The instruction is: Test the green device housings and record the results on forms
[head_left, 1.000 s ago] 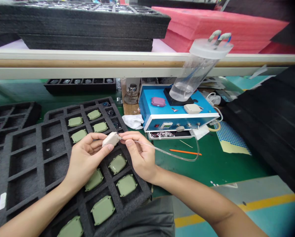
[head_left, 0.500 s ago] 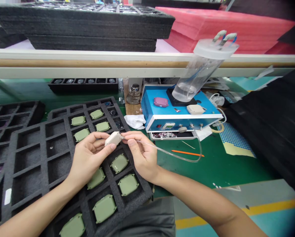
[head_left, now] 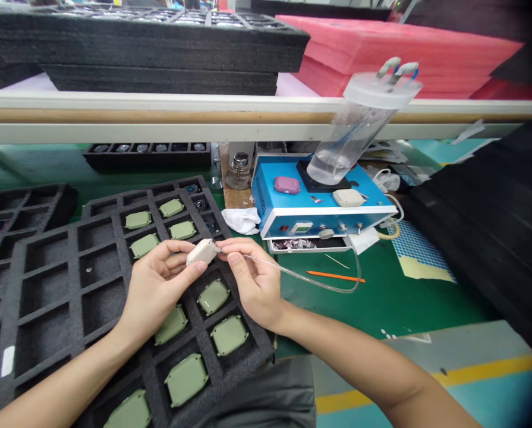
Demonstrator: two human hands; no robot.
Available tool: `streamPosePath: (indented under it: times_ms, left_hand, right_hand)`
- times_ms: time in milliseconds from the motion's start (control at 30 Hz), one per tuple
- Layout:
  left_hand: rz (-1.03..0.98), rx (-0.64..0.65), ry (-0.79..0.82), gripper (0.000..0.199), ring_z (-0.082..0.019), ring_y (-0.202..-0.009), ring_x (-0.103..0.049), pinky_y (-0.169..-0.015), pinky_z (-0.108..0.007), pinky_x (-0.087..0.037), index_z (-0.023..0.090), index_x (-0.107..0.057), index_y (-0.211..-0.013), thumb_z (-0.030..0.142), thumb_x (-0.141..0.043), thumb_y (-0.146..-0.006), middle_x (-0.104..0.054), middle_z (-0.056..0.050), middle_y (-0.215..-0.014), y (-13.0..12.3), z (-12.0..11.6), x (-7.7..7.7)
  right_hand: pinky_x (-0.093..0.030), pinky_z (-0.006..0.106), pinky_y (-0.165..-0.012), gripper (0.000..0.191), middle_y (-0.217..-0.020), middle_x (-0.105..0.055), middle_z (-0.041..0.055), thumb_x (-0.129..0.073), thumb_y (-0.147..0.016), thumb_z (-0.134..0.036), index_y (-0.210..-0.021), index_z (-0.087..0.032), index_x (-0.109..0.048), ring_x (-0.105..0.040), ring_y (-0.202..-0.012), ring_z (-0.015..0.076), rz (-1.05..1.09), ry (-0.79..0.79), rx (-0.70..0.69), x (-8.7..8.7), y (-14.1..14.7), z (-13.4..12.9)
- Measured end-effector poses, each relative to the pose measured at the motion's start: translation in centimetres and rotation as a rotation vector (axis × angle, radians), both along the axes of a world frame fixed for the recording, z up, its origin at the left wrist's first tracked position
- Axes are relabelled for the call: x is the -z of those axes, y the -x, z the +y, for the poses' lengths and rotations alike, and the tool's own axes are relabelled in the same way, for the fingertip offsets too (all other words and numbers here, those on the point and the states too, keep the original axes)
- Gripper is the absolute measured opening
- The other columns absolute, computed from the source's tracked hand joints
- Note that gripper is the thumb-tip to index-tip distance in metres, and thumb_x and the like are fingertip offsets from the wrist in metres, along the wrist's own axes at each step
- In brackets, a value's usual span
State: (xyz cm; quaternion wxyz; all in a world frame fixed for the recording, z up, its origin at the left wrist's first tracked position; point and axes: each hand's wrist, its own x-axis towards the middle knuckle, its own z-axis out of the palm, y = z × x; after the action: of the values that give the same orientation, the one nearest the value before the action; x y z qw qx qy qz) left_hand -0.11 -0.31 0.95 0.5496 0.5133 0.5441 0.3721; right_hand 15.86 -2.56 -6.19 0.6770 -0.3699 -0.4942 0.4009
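Nearest you: one dark foam tray (head_left: 257,351), green cases (head_left: 186,379) seated in its pockets; whether these are finished cannot be told. Above it: one cream case (head_left: 202,252), tilted, between your two hands; left hand (head_left: 156,285), thumb and fingers clamped on its body; right hand (head_left: 259,291), fingers pinched together around the thin tip (head_left: 220,250) of a clear tube (head_left: 343,291), the tip at the case's edge. Status, by judgement: work on this piece under way, not complete; tip not yet withdrawn, case not yet set down. Beyond, to the right: one orange stick (head_left: 336,276) on the green surface; one blue box (head_left: 270,190), bearing a mauve case (head_left: 286,185), a second cream case (head_left: 348,197) and a tilted clear cylinder (head_left: 355,131). Farthest: black foam stack (head_left: 159,53), pink foam stack (head_left: 408,53). Change since the earlier frame: your view has shifted slightly; grip, case and tip appear the same.
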Motion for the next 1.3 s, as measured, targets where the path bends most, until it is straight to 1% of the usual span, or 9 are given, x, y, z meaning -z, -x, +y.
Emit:
streamPosePath:
  times_ms: [267,500,633,800,1100,1300]
  left_hand:
    - [0.005,-0.005,-0.006,0.044,-0.016,-0.086,-0.075,-0.079,-0.020,-0.059,0.014,-0.065,-0.099,0.037,-0.089,-0.070,-0.080,-0.008,-0.098,0.03,-0.05,-0.05]
    - [-0.001,0.006,-0.013,0.043,-0.016,-0.088,-0.075,-0.080,-0.020,-0.059,0.015,-0.065,-0.101,0.037,-0.088,-0.072,-0.080,-0.008,-0.100,0.06,-0.01,0.17]
    - [-0.009,0.012,-0.006,0.041,-0.015,-0.087,-0.075,-0.080,-0.019,-0.059,0.015,-0.065,-0.100,0.036,-0.088,-0.073,-0.080,-0.007,-0.097,-0.05,-0.09,0.06]
    - [0.001,0.007,-0.002,0.039,-0.015,-0.087,-0.075,-0.081,-0.019,-0.058,0.015,-0.065,-0.099,0.035,-0.087,-0.074,-0.080,-0.006,-0.096,-0.21,-0.13,-0.13]
    - [-0.013,0.008,0.005,0.041,-0.018,-0.089,-0.076,-0.083,-0.024,-0.060,0.016,-0.065,-0.099,0.036,-0.089,-0.072,-0.080,-0.007,-0.098,-0.04,-0.06,0.02]
    - [-0.010,0.011,0.008,0.041,-0.017,-0.090,-0.075,-0.083,-0.022,-0.059,0.016,-0.065,-0.100,0.036,-0.088,-0.073,-0.080,-0.007,-0.099,0.14,-0.02,0.16]
  right_hand:
    - [-0.061,0.032,-0.088,0.017,-0.113,-0.069,0.0054,-0.057,-0.099,-0.021,-0.108,-0.024,-0.070,-0.067,-0.107,0.0157,-0.003,-0.001,0.003,0.02,-0.01,0.06]
    - [-0.061,0.033,-0.089,0.016,-0.114,-0.069,0.0051,-0.056,-0.099,-0.021,-0.107,-0.024,-0.070,-0.067,-0.108,0.0161,-0.006,0.003,-0.002,-0.03,-0.07,-0.04]
    - [-0.060,0.035,-0.091,0.016,-0.114,-0.069,0.0061,-0.056,-0.100,-0.022,-0.107,-0.023,-0.070,-0.068,-0.107,0.0165,-0.008,0.015,0.005,0.00,-0.10,-0.11]
    - [-0.061,0.035,-0.090,0.016,-0.113,-0.069,0.0061,-0.056,-0.100,-0.023,-0.106,-0.024,-0.070,-0.068,-0.107,0.0170,-0.008,0.018,0.008,0.06,-0.12,-0.14]
    - [-0.060,0.034,-0.090,0.017,-0.113,-0.069,0.0050,-0.056,-0.100,-0.022,-0.108,-0.025,-0.070,-0.068,-0.106,0.0161,-0.013,0.012,0.004,0.05,-0.10,-0.08]
    - [-0.061,0.034,-0.091,0.016,-0.114,-0.069,0.0065,-0.056,-0.100,-0.025,-0.107,-0.023,-0.069,-0.067,-0.108,0.0166,-0.008,0.024,-0.002,0.01,-0.03,-0.10]
